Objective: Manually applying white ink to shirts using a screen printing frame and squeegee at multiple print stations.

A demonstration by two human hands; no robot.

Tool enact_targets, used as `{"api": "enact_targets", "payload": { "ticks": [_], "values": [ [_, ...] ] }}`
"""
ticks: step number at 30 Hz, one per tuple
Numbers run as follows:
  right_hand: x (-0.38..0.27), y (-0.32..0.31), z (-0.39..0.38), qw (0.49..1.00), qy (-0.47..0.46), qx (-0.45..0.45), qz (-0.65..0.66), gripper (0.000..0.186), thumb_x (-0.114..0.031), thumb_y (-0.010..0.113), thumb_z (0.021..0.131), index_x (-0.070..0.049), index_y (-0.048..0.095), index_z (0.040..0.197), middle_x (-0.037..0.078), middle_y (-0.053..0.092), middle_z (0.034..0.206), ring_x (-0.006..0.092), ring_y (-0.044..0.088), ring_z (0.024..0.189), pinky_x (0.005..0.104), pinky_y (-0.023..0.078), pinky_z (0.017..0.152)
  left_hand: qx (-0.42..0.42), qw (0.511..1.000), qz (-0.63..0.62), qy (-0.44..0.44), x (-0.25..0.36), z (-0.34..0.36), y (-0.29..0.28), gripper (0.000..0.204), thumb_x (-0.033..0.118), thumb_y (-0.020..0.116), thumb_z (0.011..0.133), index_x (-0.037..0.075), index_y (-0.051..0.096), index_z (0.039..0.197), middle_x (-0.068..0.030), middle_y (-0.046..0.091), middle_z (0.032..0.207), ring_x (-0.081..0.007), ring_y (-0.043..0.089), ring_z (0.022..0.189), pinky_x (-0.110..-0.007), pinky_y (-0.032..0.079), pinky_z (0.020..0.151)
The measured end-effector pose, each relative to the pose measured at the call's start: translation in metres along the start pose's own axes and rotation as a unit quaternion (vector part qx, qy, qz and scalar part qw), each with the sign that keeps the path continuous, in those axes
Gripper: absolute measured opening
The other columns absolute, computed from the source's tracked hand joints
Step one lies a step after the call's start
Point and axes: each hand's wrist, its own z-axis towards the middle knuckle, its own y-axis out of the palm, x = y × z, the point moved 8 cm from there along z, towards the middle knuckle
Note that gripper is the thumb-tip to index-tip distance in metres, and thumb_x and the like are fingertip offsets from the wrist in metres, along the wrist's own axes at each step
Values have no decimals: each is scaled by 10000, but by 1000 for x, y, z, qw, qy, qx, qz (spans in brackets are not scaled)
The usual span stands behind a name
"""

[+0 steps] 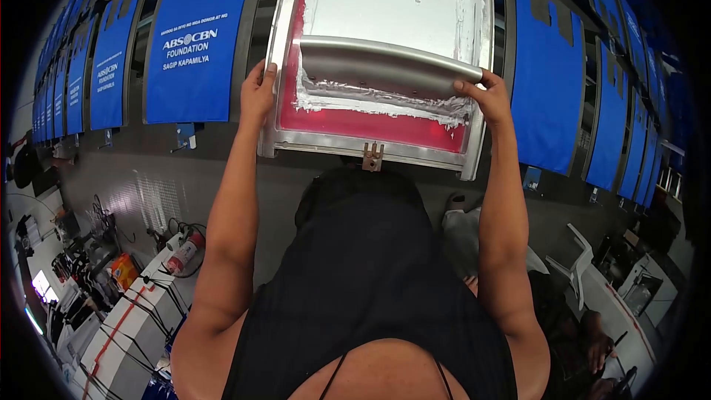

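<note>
A screen-printing frame (275, 122) with silver metal rails and red mesh (355, 124) lies in front of me. Thick white ink (392, 0) covers much of the mesh and has ragged edges. Across it rests a long grey metal squeegee (385, 67), with ink smeared along its lower edge. My right hand (489, 100) grips the squeegee's right end, thumb on its near face. At the frame's left rail, my left hand (257, 94) is closed around the metal edge, apart from the squeegee's left end. Whatever lies beneath the mesh is hidden.
Blue printed fabric pieces (194, 44) lie in a row to the left, and more blue pieces (548, 67) line the right. A metal bracket (372, 155) juts from the frame's near rail. Behind me at lower right, another person's hand (596, 344) shows beside a white ledge.
</note>
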Motion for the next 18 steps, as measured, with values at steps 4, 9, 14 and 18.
{"api": "enact_targets", "payload": {
  "ticks": [4, 9, 14, 18],
  "values": [
    [4, -2, -8, 1000, -4, 19, -11, 329, -115, 778, 691, 28, 669, 967, 79, 669, 856, 140, 618, 784, 273, 491, 733, -15, 1000, 1, -2, 2, -5, 3, 508, 325, 590, 920, -26, 501, 1277, -101, 636, 1060, -117, 562, 925, -256, 444, 805],
    [5, 2, -11, 1000, -7, 12, -14, 342, -119, 785, 683, 21, 674, 974, 68, 670, 864, 131, 611, 795, 271, 484, 751, -13, 999, 35, 13, -7, -10, -2, 520, 334, 580, 922, -34, 493, 1279, -142, 619, 1144, -159, 562, 1017, -275, 436, 875],
    [14, -2, -11, 997, 2, -14, -72, 357, -175, 814, 660, -16, 674, 947, 56, 669, 850, 126, 605, 813, 291, 486, 723, -12, 997, 66, 40, -13, 3, -3, 566, 389, 590, 899, -8, 495, 1291, -185, 584, 1202, -260, 562, 1079, -334, 424, 932],
    [-46, 30, -50, 872, -78, -30, -482, 366, -122, 722, 651, -43, 646, 1001, 133, 662, 901, 285, 602, 847, 418, 432, 918, 16, 914, 292, 281, 75, -47, 2, 541, 363, 693, 792, 3, 553, 1171, -202, 545, 1152, -360, 519, 1047, -440, 393, 941]
  ]
}}
